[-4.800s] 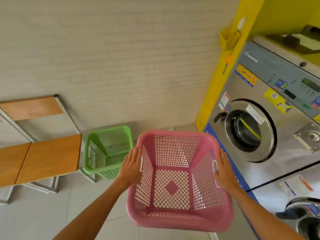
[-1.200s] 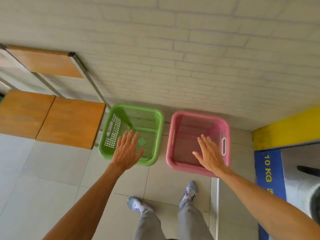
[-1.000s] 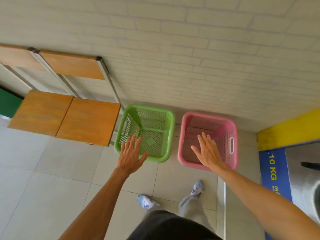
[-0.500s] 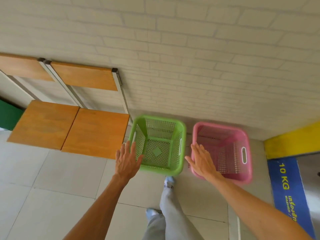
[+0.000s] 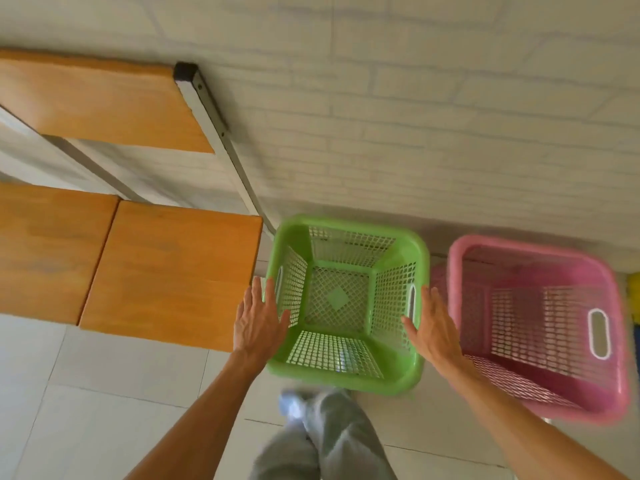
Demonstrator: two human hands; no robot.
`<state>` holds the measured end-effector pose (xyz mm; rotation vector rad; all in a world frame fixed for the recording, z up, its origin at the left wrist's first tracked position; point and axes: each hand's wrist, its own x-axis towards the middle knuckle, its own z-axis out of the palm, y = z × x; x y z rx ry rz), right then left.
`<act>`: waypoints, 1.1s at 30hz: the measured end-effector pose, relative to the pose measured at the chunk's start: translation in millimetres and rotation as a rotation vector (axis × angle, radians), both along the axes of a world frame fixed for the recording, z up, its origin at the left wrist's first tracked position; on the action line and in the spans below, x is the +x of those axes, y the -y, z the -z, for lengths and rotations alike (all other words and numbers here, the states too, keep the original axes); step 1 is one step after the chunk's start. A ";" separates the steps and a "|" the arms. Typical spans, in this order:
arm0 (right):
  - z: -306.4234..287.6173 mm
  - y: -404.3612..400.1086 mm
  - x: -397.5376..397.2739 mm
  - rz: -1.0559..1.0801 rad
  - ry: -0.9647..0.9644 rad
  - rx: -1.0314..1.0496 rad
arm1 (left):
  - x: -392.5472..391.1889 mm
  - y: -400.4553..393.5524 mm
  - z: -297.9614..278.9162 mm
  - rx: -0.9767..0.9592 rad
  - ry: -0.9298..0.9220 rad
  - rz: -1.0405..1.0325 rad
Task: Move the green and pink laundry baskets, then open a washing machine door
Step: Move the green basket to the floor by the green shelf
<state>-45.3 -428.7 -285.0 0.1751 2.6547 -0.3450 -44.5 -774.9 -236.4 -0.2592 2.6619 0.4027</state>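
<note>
The empty green laundry basket [image 5: 346, 370] stands on the tiled floor by the brick wall. The empty pink laundry basket [image 5: 540, 407] stands just to its right. My left hand [image 5: 258, 320] is flat and spread at the green basket's left rim, beside its handle slot. My right hand [image 5: 433, 327] is spread at that basket's right rim, in the gap between the two baskets. Neither hand grips anything. No washing machine is in view.
A wooden bench [image 5: 166, 271] with a metal frame [image 5: 221, 133] stands close on the green basket's left. The brick wall [image 5: 415, 116] is right behind both baskets. My leg and shoe [image 5: 322, 434] are on the floor below the green basket.
My view and both hands have shifted left from over both baskets to either side of the green one. The washing machine's blue panel has left the frame.
</note>
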 end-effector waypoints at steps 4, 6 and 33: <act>39.4 5.4 -14.8 0.063 -0.021 0.030 | -25.4 13.0 58.6 0.023 -0.014 0.029; 55.4 4.3 -17.0 0.097 -0.014 0.033 | -34.8 19.3 81.6 0.038 -0.002 0.044; 46.3 -10.5 -24.7 0.146 -0.304 -0.129 | -41.4 20.0 91.1 0.213 -0.141 -0.089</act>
